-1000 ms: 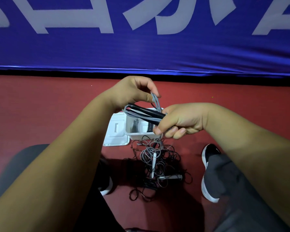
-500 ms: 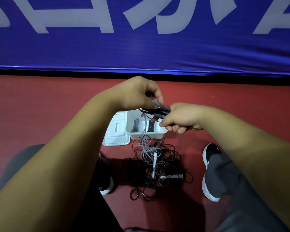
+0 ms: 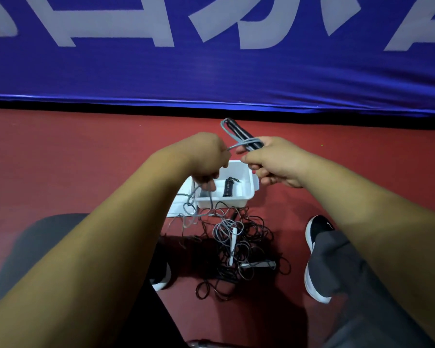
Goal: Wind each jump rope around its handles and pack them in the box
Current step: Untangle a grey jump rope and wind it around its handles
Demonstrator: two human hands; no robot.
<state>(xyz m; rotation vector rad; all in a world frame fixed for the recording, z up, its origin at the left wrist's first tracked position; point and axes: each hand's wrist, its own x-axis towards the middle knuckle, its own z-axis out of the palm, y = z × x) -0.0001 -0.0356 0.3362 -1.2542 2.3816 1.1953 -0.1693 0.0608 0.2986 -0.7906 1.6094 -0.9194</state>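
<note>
Gripping the paired black handles (image 3: 241, 133), the fingers of my right hand (image 3: 274, 162) are curled tight round their lower half, so the top ends poke up and away from me. A few turns of grey cord (image 3: 248, 142) lie across the handles just above that fist. My left hand (image 3: 206, 159) has its fingers closed round the same cord right beside the handles. From there the cord drops limp to the red floor, past the open white box (image 3: 224, 204), which has one wound black rope (image 3: 228, 187) in it.

I judge the cord light, soft and a little springy, with a slick coating. Turns will likely slide or spring loose unless I hold tension. The best hold looks like mid-handle for the stiff pair, with a pinch on the cord close to the wrap. The slack runs into the tangle (image 3: 244, 249) below, where it may snag.
</note>
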